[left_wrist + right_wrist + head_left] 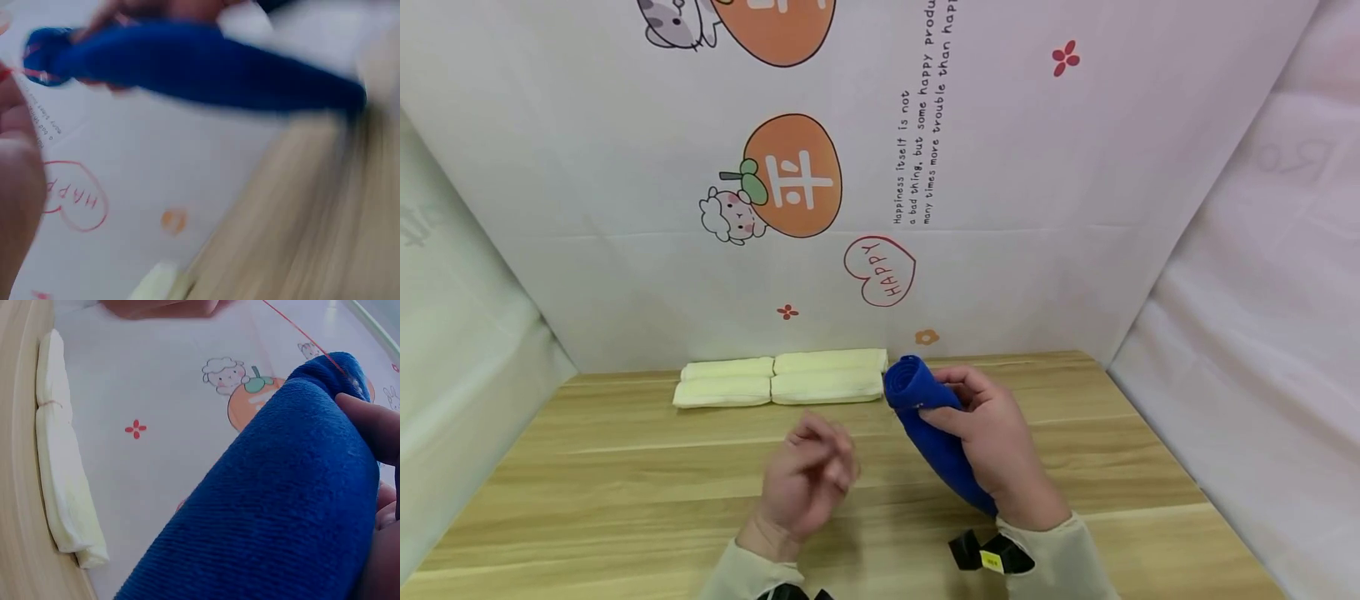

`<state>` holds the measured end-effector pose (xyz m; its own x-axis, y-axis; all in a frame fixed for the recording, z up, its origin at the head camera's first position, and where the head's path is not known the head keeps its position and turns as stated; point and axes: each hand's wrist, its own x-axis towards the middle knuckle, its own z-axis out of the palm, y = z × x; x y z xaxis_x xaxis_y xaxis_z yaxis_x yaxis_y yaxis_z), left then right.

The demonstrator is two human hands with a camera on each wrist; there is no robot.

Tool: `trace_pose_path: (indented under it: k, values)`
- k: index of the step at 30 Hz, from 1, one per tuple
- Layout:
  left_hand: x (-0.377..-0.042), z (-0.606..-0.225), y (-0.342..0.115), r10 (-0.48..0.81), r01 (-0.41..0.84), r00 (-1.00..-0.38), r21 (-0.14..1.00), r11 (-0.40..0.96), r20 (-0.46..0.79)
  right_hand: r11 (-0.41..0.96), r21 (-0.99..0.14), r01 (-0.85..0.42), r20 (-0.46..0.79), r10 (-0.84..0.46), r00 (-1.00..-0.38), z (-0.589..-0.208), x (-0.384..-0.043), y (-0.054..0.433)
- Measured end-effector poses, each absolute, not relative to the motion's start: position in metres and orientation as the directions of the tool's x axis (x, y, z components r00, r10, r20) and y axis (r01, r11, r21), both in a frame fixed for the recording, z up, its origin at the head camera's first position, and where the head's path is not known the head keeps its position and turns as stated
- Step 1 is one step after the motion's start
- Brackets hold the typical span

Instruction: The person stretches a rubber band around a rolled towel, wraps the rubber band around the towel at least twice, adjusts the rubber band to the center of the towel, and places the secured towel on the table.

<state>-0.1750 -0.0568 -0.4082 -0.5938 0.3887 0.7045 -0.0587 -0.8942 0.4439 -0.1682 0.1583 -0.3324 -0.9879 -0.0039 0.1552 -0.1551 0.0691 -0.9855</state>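
A blue towel (pixel 942 454), rolled up tight, slants down from its coiled end, and my right hand (pixel 1003 437) grips it near that end with the thumb across the near side. In the right wrist view a thin red string (pixel 303 333) runs taut from the towel's upper end toward my left hand (pixel 165 305). My left hand (pixel 808 479), blurred, has its fingers curled; the left wrist view shows the red string (pixel 26 73) meeting its fingertips beside the bunched blue end. The towel's lower end hangs close over the table.
A pale yellow cloth bundle (pixel 827 387) lies along the table's (pixel 625 467) back edge, bound around its middle with a thin tie (pixel 51 402). Behind it rises a white printed backdrop (pixel 1000 208); white cloth walls (pixel 1247 317) stand at both sides.
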Motion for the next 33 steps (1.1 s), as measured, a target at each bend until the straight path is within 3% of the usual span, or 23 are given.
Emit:
trace_pose_path:
  k: [4, 6, 9, 12, 14, 16, 19, 22, 25, 27, 33]
  values:
    - [-0.172, -0.414, -0.052, 0.621, -0.002, -0.514, 0.723, -0.691, 0.592, 0.031, -0.989, -0.148, 0.148, 0.011, -0.989, -0.333, -0.167, 0.155]
    - [-0.171, -0.416, -0.051, 0.669, -0.023, -0.508, 0.768, -0.64, 0.543, 0.019, -0.989, -0.149, 0.15, 0.023, -0.988, -0.333, -0.166, 0.154]
    - [-0.171, -0.417, -0.054, 0.606, -0.046, -0.503, 0.681, -0.731, 0.616, 0.019, -0.988, -0.156, 0.156, 0.023, -0.987, -0.332, -0.165, 0.154]
    - [-0.172, -0.412, -0.056, 0.475, -0.105, -0.491, 0.491, -0.865, 0.731, 0.04, -0.986, -0.162, 0.163, 0.0, -0.987, -0.332, -0.165, 0.151]
    - [-0.171, -0.407, -0.055, 0.41, -0.189, -0.538, 0.368, -0.91, 0.737, 0.051, -0.984, -0.169, 0.169, -0.017, -0.986, -0.332, -0.165, 0.149]
    - [-0.169, -0.402, -0.052, 0.362, -0.246, -0.65, 0.266, -0.932, 0.668, 0.075, -0.982, -0.176, 0.175, -0.018, -0.984, -0.332, -0.164, 0.148]
    - [-0.165, -0.396, -0.05, 0.287, -0.238, -0.858, 0.164, -0.957, 0.426, 0.145, -0.968, -0.204, 0.205, -0.007, -0.979, -0.334, -0.164, 0.145]
    - [-0.163, -0.392, -0.049, 0.208, -0.18, -0.965, 0.172, -0.968, 0.16, 0.232, -0.934, -0.272, 0.276, -0.018, -0.961, -0.337, -0.163, 0.14]
    - [-0.164, -0.39, -0.048, 0.15, -0.142, -0.989, 0.222, -0.965, 0.016, 0.288, -0.89, -0.354, 0.351, -0.061, -0.934, -0.341, -0.161, 0.135]
    - [-0.165, -0.39, -0.047, 0.138, -0.128, -0.99, 0.293, -0.947, 0.01, 0.314, -0.864, -0.394, 0.384, -0.094, -0.918, -0.342, -0.159, 0.133]
    - [-0.166, -0.392, -0.049, 0.256, -0.063, -0.946, 0.664, -0.745, 0.197, 0.342, -0.823, -0.453, 0.435, -0.132, -0.891, -0.343, -0.156, 0.135]
